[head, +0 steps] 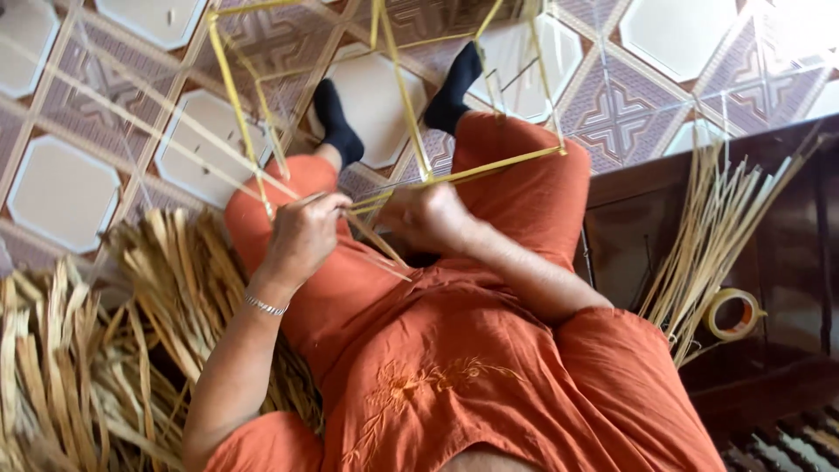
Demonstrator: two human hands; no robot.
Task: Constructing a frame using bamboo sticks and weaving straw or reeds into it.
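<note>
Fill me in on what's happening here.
A person in orange clothes sits over a tiled floor, working on a frame of thin yellow sticks held above the lap. The left hand pinches a stick near a joint of the frame, and the right hand is closed around the same joint. A heap of dried leaf strips lies beside the left arm. More sticks and a roll of tape rest on a dark wooden bench.

No packages, labels, signs or screens showed in the head view. From twelve o'clock round to six, nothing carried print or a display. No wrapper or box lay anywhere in view.
</note>
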